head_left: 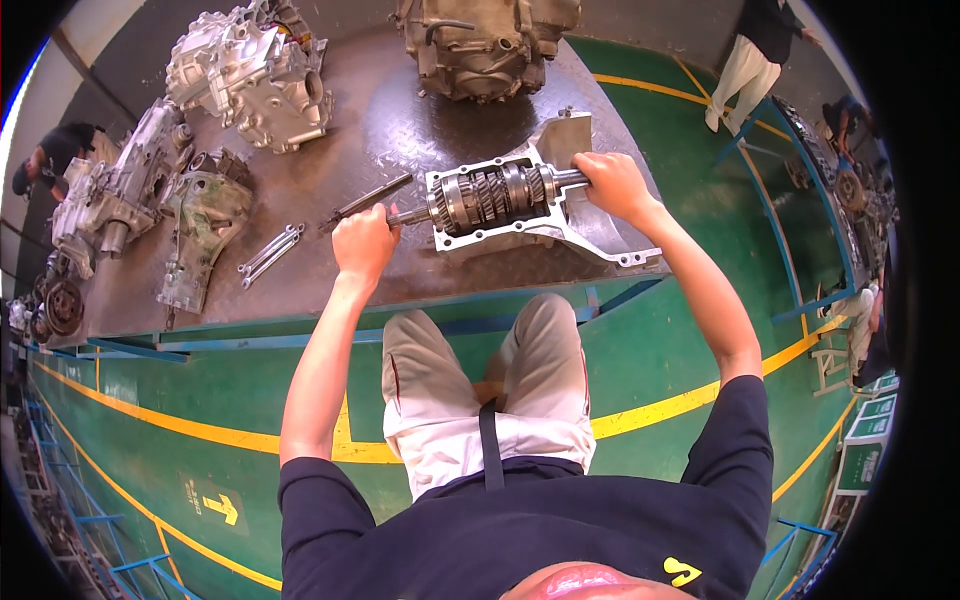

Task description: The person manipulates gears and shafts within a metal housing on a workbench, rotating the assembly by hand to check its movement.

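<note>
A gear shaft (492,197) with several dark toothed gears lies lengthwise within an open silver gearbox housing (590,240) on the metal workbench. My left hand (365,243) is closed around the thin left end of the shaft. On the opposite side, my right hand (612,184) grips the thicker right end, beside the housing's flared bell. The gears sit between the housing walls; whether they rest on the bottom cannot be made out. Just beyond my left hand, a long thin metal rod (372,196) lies on the bench.
Several wrenches (270,255) lie left of my left hand, near a worn housing (205,215). Silver gearbox castings (250,80) stand at the far left, and a large brown casting (490,45) at the back. The workbench (330,280) ends before my knees. Other people are farther off.
</note>
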`<state>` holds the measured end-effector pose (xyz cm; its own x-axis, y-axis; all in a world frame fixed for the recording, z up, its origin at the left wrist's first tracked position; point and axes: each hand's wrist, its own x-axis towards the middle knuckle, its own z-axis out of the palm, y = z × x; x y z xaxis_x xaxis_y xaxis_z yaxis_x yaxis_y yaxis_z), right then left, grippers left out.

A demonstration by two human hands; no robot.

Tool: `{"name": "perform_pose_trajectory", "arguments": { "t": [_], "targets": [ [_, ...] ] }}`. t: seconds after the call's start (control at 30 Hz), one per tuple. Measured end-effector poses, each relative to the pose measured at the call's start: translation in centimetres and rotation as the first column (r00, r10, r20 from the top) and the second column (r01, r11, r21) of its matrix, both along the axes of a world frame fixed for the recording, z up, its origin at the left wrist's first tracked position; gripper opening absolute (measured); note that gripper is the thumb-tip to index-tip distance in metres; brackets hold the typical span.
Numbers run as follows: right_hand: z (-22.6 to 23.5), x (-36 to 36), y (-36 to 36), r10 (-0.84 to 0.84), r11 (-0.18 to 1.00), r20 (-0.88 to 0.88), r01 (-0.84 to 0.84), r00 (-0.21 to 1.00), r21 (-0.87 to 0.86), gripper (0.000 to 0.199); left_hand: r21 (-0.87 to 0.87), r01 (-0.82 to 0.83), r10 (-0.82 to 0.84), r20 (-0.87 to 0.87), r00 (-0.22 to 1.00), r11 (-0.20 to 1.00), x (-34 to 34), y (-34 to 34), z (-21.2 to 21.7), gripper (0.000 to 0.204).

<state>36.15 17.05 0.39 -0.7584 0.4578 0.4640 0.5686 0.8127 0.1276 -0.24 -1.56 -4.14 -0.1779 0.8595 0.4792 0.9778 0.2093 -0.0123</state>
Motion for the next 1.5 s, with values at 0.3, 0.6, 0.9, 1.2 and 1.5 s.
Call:
{"name": "perform_pose_trajectory", "arguments": {
  "t": [0.3, 0.6, 0.9, 1.2, 1.5],
  "targets": [
    [1.7, -0.6, -0.5, 0.003, 0.985, 0.068, 0.009, 0.998, -0.174, 0.022, -0.329, 0.052, 0.006, 0.174, 0.985, 0.943, -0.6, 0.2, 4.2, 0.033],
    [4.4, 5.6, -2.0, 0.023, 0.886, -0.278, -0.148, 0.96, -0.44, 0.04, -0.598, 0.129, 0.066, 0.293, 0.954, 0.791, 0.1, 3.5, 5.7, 0.044],
    [4.0, -1.9, -10.5, -0.088, 0.895, -0.023, 0.069, 0.996, -0.44, 0.07, -0.32, 0.026, 0.034, 0.183, 0.983, 0.947, -0.5, 0.9, 1.4, 0.037],
    [2.5, -5.1, -11.9, -0.152, 0.831, -0.06, 0.094, 0.987, -0.549, 0.091, 0.244, 0.333, -0.396, 0.292, 0.871, 0.911, 2.3, 1.0, 5.3, 0.041],
    [2.3, -5.5, -12.0, -0.259, 0.78, 0.034, 0.23, 0.965, -0.582, 0.103, 0.233, 0.433, -0.491, 0.364, 0.792, 0.871, 16.8, 7.4, 9.0, 0.03]
  ]
}}
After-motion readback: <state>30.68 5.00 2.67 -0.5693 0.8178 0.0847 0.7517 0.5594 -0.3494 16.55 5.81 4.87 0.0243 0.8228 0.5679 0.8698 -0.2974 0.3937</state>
